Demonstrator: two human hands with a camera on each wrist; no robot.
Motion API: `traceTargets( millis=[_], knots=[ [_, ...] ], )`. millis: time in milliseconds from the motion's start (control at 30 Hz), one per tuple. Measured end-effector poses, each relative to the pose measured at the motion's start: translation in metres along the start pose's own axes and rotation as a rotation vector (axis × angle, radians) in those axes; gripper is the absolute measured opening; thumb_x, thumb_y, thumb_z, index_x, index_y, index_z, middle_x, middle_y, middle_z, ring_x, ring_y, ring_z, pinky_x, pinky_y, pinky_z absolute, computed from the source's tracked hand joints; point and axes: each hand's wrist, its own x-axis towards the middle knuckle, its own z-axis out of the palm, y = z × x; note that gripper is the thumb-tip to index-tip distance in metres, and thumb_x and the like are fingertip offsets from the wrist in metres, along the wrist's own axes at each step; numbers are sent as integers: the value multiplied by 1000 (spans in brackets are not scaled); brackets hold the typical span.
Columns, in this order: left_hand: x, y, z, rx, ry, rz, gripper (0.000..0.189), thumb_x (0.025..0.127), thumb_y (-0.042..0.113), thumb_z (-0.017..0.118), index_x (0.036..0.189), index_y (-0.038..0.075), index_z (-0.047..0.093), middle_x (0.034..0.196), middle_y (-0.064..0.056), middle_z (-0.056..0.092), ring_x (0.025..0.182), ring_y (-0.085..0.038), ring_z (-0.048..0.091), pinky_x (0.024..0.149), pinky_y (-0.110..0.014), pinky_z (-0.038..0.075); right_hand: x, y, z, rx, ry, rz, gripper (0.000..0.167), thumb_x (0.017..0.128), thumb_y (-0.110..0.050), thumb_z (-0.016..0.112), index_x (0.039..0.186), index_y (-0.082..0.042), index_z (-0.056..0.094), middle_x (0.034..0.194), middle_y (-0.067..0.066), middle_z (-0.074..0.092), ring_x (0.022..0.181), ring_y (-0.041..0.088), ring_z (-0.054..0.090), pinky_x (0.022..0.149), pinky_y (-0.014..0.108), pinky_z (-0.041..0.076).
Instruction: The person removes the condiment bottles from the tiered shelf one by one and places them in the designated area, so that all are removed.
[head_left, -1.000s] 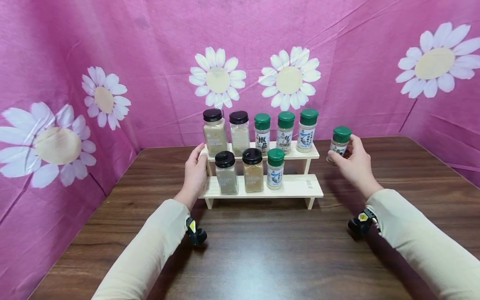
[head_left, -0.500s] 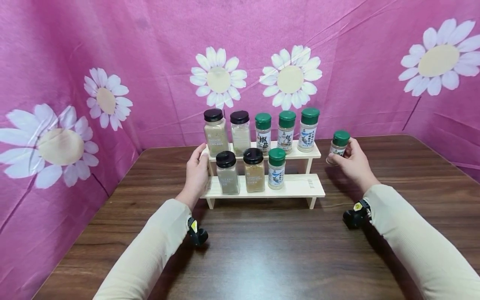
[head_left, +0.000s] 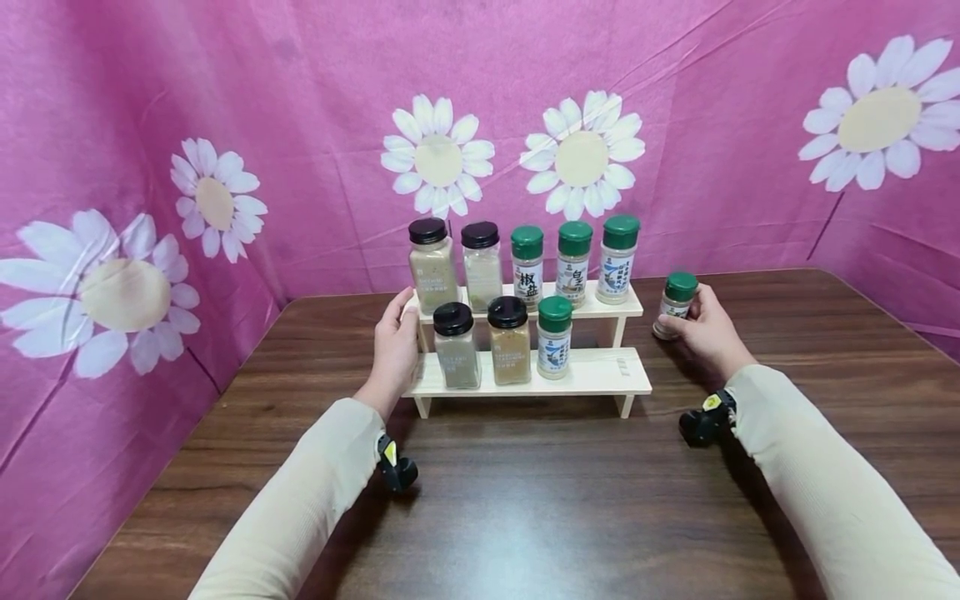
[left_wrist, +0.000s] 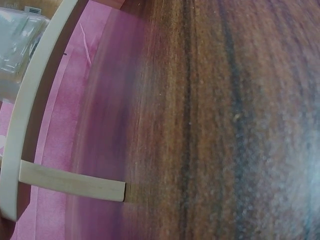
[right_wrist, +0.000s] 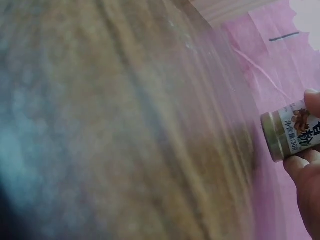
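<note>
A pale wooden two-tier spice rack (head_left: 588, 377) stands on the brown table. My left hand (head_left: 395, 346) holds the left end of its upper shelf; in the left wrist view, the rack's end (left_wrist: 70, 184) is large and only a sliver of finger shows. On the upper tier are black-capped jars (head_left: 433, 275) and green-capped jars (head_left: 617, 271). The lower tier carries two black-capped jars (head_left: 509, 350) and a green-capped one (head_left: 554, 350) beside them. Right of the rack, my right hand (head_left: 708, 332) grips a small green-capped spice jar (head_left: 675, 307), its labelled lower part (right_wrist: 295, 127) showing in the right wrist view.
The wooden table (head_left: 495, 492) extends in front of the rack and to both sides. A pink cloth with white daisies (head_left: 322, 167) hangs behind and at the sides. Clear plastic packaging (left_wrist: 20, 45) shows at the left wrist view's edge.
My right hand has lowered the green-capped spice jar a little toward the table beside the rack. The left hand stays on the rack, and the jars on it keep their places.
</note>
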Motion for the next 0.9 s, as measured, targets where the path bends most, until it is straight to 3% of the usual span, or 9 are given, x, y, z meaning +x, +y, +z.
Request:
traceTargets(
  millis=[100, 333, 500, 600, 767, 833, 900],
  knots=[
    [-1, 0, 1, -22, -2, -6, 42, 96, 6, 37, 137, 4, 42, 134, -13, 50, 106, -13, 51, 95, -26, 45, 0, 5, -1, 21, -13, 2, 40, 88, 0, 56, 113, -17, 31, 96, -16, 47, 88, -8, 45, 76, 5, 40],
    [-1, 0, 1, -35, -2, 1, 41, 96, 6, 37, 137, 5, 42, 135, -12, 49, 111, -15, 50, 98, -27, 44, 2, 9, -2, 38, -30, 10, 39, 89, 1, 53, 113, -17, 29, 97, -15, 46, 89, -7, 44, 76, 5, 40],
    [0, 0, 0, -37, -1, 0, 41, 96, 6, 38, 137, 5, 42, 134, -12, 50, 108, -15, 51, 96, -27, 45, 2, 5, 0, 8, -45, 31, 40, 89, 2, 52, 119, -5, 26, 110, 6, 48, 88, -7, 43, 77, 5, 38],
    [1, 0, 0, -33, -5, 4, 42, 96, 6, 37, 138, 5, 42, 134, -12, 50, 108, -14, 51, 96, -27, 45, 2, 2, 0, -32, -52, 62, 52, 89, 0, 53, 126, 6, 17, 118, 22, 43, 85, -9, 41, 74, 6, 38],
    [0, 0, 0, -21, -5, 6, 42, 96, 6, 37, 138, 5, 41, 133, -13, 51, 105, -13, 52, 96, -28, 45, -1, -8, -6, -50, -50, 138, 70, 89, -9, 57, 136, 5, 6, 128, 34, 39, 84, -11, 41, 69, 7, 42],
    [0, -1, 0, -13, -2, 7, 42, 96, 6, 38, 137, 5, 42, 132, -12, 52, 101, -11, 52, 93, -25, 46, -3, -14, -9, -57, -44, 160, 74, 90, -13, 58, 139, 4, 4, 133, 35, 35, 91, -2, 47, 73, 9, 42],
    [0, -2, -1, -2, 0, 12, 42, 95, 6, 38, 137, 6, 43, 131, -11, 53, 96, -8, 53, 89, -22, 46, -4, -20, -11, -70, -34, 177, 78, 90, -17, 58, 141, 4, 3, 137, 35, 31, 107, 16, 50, 85, 17, 44]
  ],
)
